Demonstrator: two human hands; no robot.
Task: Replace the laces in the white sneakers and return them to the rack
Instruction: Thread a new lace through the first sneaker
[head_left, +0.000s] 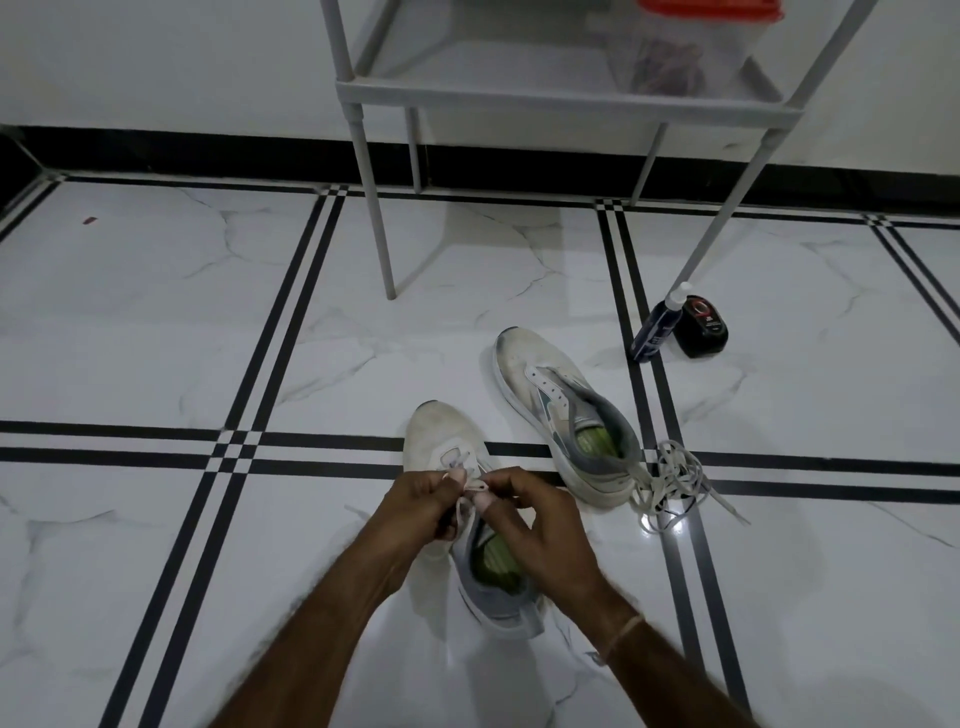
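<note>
Lace work centres on the near sneaker (441, 431), toe pointing away on the floor (156, 338) for eyelet access: left hand (415, 506) and right hand (540, 525) each pinch the lace (471, 486), while the second sneaker (540, 374) lies unlaced beside a loose lace (670, 483).

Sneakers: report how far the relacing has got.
Done: the far sneaker stands unlaced, with a loose lace heaped by its heel. In hand: the left hand and right hand pinch a lace over the near sneaker. Left: finishing both sneakers and setting them on the rack.
</note>
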